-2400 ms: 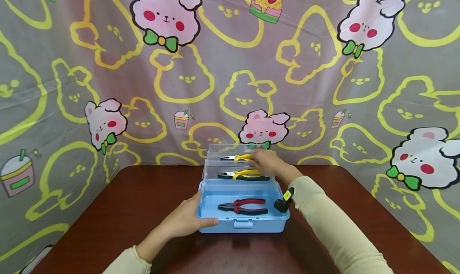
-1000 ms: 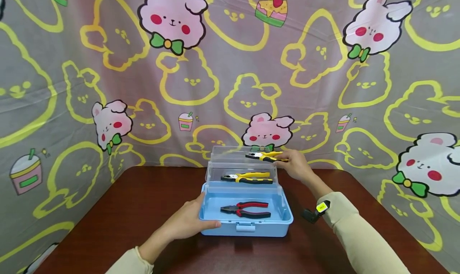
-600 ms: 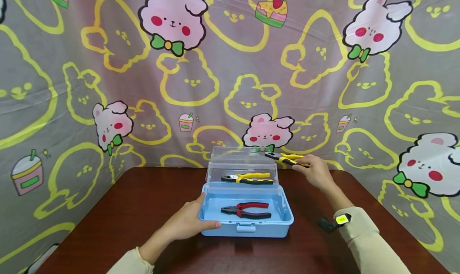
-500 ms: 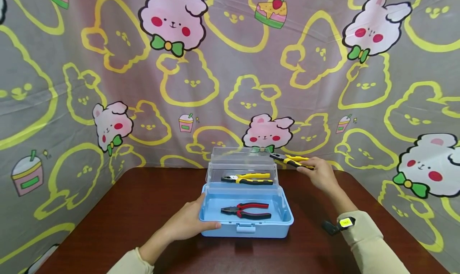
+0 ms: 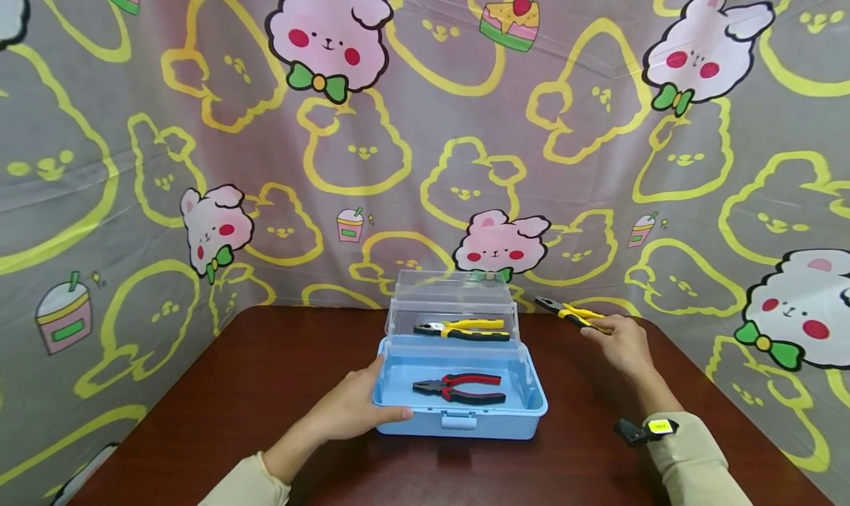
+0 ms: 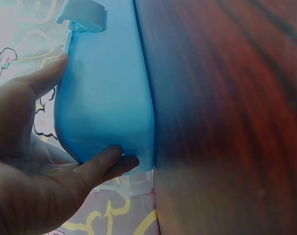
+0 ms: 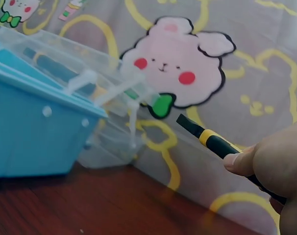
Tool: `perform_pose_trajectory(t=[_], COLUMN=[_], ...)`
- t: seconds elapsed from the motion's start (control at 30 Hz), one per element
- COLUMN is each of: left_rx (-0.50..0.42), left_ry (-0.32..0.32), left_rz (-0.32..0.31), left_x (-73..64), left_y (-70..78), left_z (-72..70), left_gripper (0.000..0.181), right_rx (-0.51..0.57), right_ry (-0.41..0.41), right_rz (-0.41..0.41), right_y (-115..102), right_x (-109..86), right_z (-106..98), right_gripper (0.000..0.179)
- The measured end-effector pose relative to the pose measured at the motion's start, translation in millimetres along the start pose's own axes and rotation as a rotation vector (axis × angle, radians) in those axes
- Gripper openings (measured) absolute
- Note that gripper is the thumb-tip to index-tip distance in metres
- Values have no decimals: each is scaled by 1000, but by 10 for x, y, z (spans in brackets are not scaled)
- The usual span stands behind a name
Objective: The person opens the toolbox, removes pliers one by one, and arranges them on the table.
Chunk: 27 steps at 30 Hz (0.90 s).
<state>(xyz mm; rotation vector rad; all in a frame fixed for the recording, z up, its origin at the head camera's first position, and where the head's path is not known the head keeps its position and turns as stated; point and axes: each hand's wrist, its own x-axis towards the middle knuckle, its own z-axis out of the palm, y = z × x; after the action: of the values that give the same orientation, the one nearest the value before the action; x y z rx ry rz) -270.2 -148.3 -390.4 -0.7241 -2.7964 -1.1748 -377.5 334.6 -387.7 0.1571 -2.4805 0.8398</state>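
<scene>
A light-blue toolbox (image 5: 494,427) stands with its clear trays (image 5: 454,290) unfolded upward at the back. My left hand (image 5: 348,406) holds its left front corner, thumb on the front rim and fingertips against the end wall (image 6: 107,88). Yellow-and-black pliers (image 5: 569,313) are in my right hand (image 5: 627,346), gripped by the handles, jaws pointing left. They hang to the right of the toolbox, apart from it. Another pair of yellow-and-black pliers (image 5: 473,335) lies in the lower clear tray. Red-and-black pliers (image 5: 448,390) lie on the floor of the blue box.
The toolbox rests on a dark red-brown table (image 5: 265,366). Behind and on both sides hangs a grey curtain (image 5: 372,203) with yellow outlines and rabbit prints. A small black device with a yellow label (image 5: 660,427) is strapped to my right wrist.
The right hand has lifted the yellow-and-black pliers out of the upper clear tray and carried them to the right, lately also lower. The left hand keeps its hold on the toolbox.
</scene>
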Motion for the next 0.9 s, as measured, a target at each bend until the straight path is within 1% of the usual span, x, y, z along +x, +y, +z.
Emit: perform_pose_trajectory(t=[0.2, 0.37, 0.5, 0.67, 0.9], left_rx=[-3, -9, -18, -8, -15], left_ry=[-6, -14, -18, -13, -16], left_rz=[-13, 2, 7, 5, -1], left_x=[-2, -1, 8, 11, 6], left_y=[-1, -3, 8, 22, 18], left_z=[20, 20, -3, -30, -15], left_gripper=[116, 114, 113, 115, 114], right_rx=[-4, -16, -25, -32, -25], right_ry=[-1, -18, -43, -49, -63], right_rz=[84, 151, 185, 210, 215], right_y=[224, 384, 474, 571, 631], right_x=[-66, -119, -121, -125, -171], right_z=[7, -7, -8, 28, 63], right_gripper=[35, 37, 38, 34, 33])
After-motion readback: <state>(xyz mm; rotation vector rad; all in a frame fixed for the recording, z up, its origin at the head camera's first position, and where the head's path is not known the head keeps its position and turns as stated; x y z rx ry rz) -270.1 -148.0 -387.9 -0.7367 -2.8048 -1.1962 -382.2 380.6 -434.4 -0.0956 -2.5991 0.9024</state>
